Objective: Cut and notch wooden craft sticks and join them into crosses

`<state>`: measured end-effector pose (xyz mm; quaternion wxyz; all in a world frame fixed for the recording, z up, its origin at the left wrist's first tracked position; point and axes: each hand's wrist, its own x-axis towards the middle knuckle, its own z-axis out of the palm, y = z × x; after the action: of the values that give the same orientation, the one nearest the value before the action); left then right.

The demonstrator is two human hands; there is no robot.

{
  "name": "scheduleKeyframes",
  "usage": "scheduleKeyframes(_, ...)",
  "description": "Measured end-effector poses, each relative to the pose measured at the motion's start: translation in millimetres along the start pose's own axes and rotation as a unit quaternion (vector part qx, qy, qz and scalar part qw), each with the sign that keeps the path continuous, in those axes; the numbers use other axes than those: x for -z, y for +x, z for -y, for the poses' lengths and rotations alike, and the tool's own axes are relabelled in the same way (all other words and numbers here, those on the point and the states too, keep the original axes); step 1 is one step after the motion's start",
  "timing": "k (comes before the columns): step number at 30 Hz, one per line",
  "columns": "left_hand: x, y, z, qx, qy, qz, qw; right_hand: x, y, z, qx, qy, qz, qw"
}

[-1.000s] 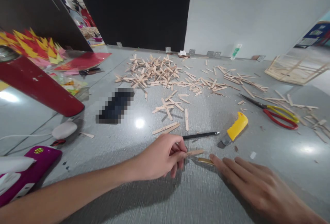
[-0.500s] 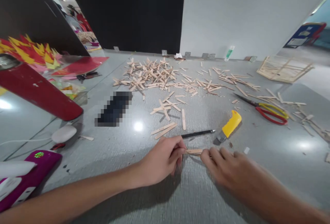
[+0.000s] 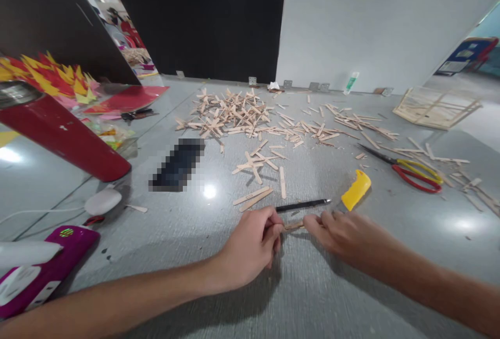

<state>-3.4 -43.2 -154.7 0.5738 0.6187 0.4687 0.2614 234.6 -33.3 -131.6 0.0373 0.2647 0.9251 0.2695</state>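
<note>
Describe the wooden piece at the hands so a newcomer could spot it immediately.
Start at the big black panel and the stick heap before it. Come nearer, past the black pen, to where the left hand and right hand come close. The wooden piece spans that gap, while neighbouring sticks lie loose.

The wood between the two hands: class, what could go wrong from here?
The right hand partly hides the front of the yellow cutter, so it might brush a blade if one is exposed. The thin wood between it and the left hand could slip or snap under uneven pressure.
</note>
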Motion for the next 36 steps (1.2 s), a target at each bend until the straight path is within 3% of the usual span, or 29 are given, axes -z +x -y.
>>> scheduleKeyframes(4, -1.8, -2, 2, -0.004, -0.011, -0.004, 1.000, 31, 4, 27, -0.046, -0.099, 0.064, 0.992)
scheduleKeyframes(6, -1.8, -2, 2, -0.002, -0.019, -0.008, 1.000, 32, 3, 32, -0.050, -0.094, 0.071, 0.992)
scheduleKeyframes(12, -2.0, -1, -1, 0.024, -0.048, -0.007, 0.999, -17, 1, -6, 0.026, -0.002, 0.016, 1.000)
scheduleKeyframes(14, -2.7, 0, -1, 0.028, -0.055, -0.009, 0.998, -23, 3, -13, 0.038, 0.005, 0.016, 0.999)
scheduleKeyframes(17, -4.3, 0, 1, 0.029, -0.059, -0.014, 0.998, -8, 6, -4, 0.018, -0.006, 0.025, 0.999)
scheduleKeyframes(20, -5.4, 0, 3, 0.027, -0.059, -0.016, 0.998, 21, 10, 19, -0.057, -0.062, 0.071, 0.994)
scheduleKeyframes(23, -4.8, -1, 4, 0.025, -0.058, -0.014, 0.998, 34, 11, 30, -0.088, -0.069, 0.066, 0.992)
scheduleKeyframes(31, -1.3, -1, 0, 0.014, -0.046, -0.007, 0.999, -18, 3, -8, -0.014, 0.039, 0.031, 0.999)
scheduleKeyframes(36, -1.3, -1, 1, 0.019, -0.048, -0.007, 0.999, -19, 8, -13, -0.005, 0.024, 0.025, 0.999)
